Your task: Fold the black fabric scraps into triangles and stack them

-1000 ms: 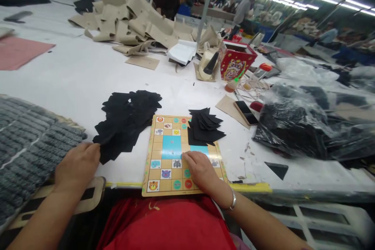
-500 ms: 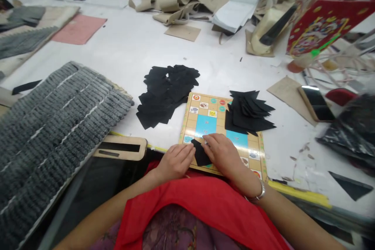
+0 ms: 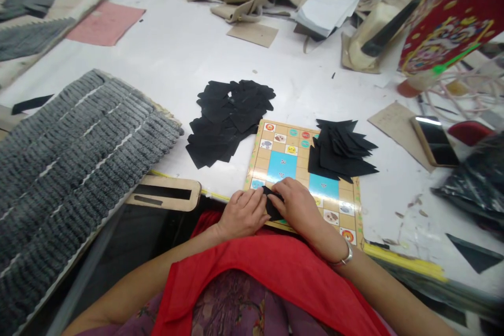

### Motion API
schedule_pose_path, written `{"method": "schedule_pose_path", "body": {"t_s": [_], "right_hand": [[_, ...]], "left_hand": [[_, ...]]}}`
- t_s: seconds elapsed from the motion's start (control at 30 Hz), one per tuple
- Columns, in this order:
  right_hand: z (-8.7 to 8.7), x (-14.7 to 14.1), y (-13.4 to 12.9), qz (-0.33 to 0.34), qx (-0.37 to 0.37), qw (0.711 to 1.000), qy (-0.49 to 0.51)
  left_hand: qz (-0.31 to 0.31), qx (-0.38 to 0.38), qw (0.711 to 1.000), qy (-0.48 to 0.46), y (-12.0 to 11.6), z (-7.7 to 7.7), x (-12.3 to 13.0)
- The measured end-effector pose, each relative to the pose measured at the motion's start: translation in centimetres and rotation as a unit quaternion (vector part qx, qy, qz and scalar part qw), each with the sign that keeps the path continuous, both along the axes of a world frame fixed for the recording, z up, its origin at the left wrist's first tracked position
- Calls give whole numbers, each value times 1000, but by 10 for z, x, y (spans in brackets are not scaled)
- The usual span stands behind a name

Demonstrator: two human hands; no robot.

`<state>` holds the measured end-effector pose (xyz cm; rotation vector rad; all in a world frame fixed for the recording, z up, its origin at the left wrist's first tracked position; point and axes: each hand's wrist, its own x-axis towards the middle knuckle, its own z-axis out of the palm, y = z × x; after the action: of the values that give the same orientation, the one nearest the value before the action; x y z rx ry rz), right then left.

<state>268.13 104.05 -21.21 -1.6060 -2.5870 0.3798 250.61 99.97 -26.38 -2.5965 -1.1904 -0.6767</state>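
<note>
Plainly, the white table (image 3: 169, 58) is the largest thing, spreading beyond the printed game board (image 3: 260, 161) and out to both sides of it. Grey ribbed cloth (image 3: 86, 152) lies well to the board's left, and the red apron (image 3: 268, 257) sits along the board's near side. The board itself lies flat, its near side at the table's edge. A loose pile of black pieces (image 3: 232, 121) rests just beyond its left corner; a fanned black stack (image 3: 342, 152) lies on its far right part, some tips sticking out past the rim. The left hand (image 3: 244, 212) and right hand (image 3: 301, 205) meet over the board's near left portion, fingers drawn in narrowly around a single black piece (image 3: 272, 211), the smallest thing; whether either hand pinches it or merely presses it, I cannot tell. As I judge it, the piece could skew if one hand pushes harder, the board could tip or slide if weight falls on its near side, and a forearm brushing the fanned stack could spread it. Edges are tight toward the apron, while the stack limits travel beyond the right hand; the widest room for moving seems to lie past the board's far side.
</note>
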Motion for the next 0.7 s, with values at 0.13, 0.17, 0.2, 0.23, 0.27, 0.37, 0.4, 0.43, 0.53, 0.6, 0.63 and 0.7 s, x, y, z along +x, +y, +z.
{"method": "schedule_pose_path", "body": {"t_s": [0.13, 0.17, 0.2, 0.23, 0.27, 0.37, 0.4, 0.43, 0.53, 0.6, 0.63, 0.7], "right_hand": [[-15, 2, -9, 4, 51, 997, 53], [-19, 3, -11, 10, 68, 996, 61], [-23, 4, -13, 17, 87, 994, 66], [-26, 6, -15, 28, 107, 992, 67], [-29, 7, -17, 43, 126, 989, 65], [-30, 8, -21, 93, 158, 982, 40], [-29, 7, -21, 105, 161, 981, 25], [-26, 6, -21, 112, 160, 981, 6], [-19, 0, -21, 124, 158, 978, -54], [-15, -4, -19, 131, 158, 975, -84], [-14, -5, -19, 135, 157, 974, -95], [-13, -4, -18, 146, 155, 971, -109]], "left_hand": [[4, -17, 1000, 14, 1, 2, -1], [0, -21, 1000, 18, 2, 4, -1], [-3, -25, 999, 22, 2, 5, -2], [-7, -29, 999, 25, 3, 6, -2], [-10, -33, 999, 27, 4, 6, -2], [-14, -42, 999, 20, 4, 8, -2], [-15, -50, 999, 13, 5, 8, -3], [-15, -62, 998, 2, 5, 8, -4], [2, -110, 993, -40, 7, 10, -6], [15, -132, 990, -44, 10, 13, -6], [20, -136, 990, -35, 11, 14, -6], [29, -143, 989, -6, 13, 17, -6]]}}
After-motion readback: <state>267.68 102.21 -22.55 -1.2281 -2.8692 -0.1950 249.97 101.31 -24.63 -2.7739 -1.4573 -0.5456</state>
